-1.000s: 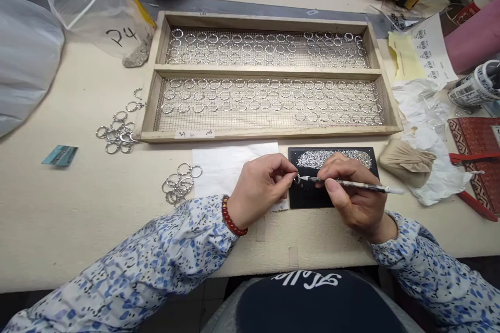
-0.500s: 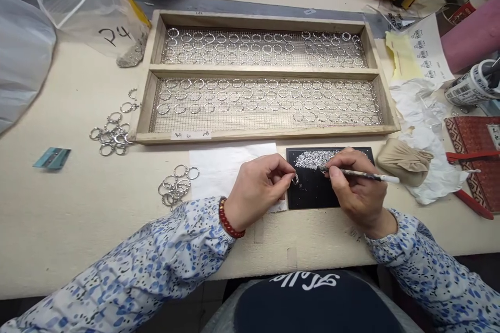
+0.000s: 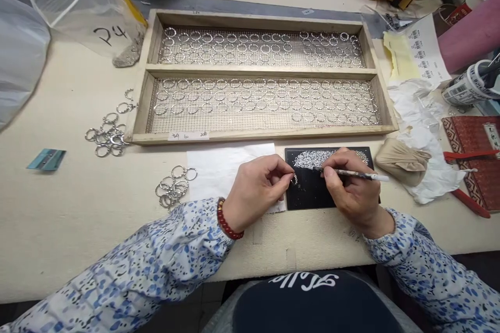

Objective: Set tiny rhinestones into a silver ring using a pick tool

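Head | left hand [image 3: 260, 187] pinches silver-coloured round metal ring [image 3: 295, 179] at 9 o'clock of black flat rectangular tray [image 3: 314, 196] | right hand [image 3: 353, 195] pinches slender white-ended patterned stick [image 3: 355, 174], tip by tiny glittering silvery stones [image 3: 310, 158] at tray's 12 o'clock | risk: slack pinch could drop ring; jerked tip could scatter stones

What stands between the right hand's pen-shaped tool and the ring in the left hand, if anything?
Nothing visible: only an open gap over the black tray separates the tool from the ring.
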Demonstrator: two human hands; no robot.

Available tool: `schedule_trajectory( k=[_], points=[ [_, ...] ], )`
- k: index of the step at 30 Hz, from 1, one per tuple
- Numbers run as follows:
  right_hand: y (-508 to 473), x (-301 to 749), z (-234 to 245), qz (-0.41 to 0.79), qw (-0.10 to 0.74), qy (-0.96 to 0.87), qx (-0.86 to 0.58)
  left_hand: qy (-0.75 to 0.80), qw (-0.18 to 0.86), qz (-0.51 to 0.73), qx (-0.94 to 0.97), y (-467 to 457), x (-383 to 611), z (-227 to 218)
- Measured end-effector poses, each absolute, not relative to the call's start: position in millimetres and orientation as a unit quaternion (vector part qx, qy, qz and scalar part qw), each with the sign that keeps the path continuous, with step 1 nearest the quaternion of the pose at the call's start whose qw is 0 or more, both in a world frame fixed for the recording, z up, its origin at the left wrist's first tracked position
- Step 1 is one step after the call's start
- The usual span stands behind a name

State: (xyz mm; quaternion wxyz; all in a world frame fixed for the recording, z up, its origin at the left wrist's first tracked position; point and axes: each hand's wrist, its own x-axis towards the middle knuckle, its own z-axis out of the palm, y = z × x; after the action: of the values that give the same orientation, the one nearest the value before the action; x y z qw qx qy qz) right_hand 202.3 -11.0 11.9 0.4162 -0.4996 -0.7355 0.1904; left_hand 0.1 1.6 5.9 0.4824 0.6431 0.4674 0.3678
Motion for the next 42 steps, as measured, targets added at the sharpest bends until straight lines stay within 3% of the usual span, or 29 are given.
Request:
schedule_trajectory(
  k=[6, 15, 42],
  points=[
    [-12, 201, 16, 0.200, 0.445, -0.723, -0.489, 0.467, 0.486, 0.366, 0.642, 2, -1, 4],
    [-18, 193, 24, 0.340, 0.491, -0.683, -0.420, 0.469, 0.481, 0.367, 0.644, 2, 1, 6],
    [-16, 192, 25, 0.330, 0.484, -0.700, -0.409, 0.471, 0.475, 0.363, 0.649, 2, 0, 8]
  ],
)
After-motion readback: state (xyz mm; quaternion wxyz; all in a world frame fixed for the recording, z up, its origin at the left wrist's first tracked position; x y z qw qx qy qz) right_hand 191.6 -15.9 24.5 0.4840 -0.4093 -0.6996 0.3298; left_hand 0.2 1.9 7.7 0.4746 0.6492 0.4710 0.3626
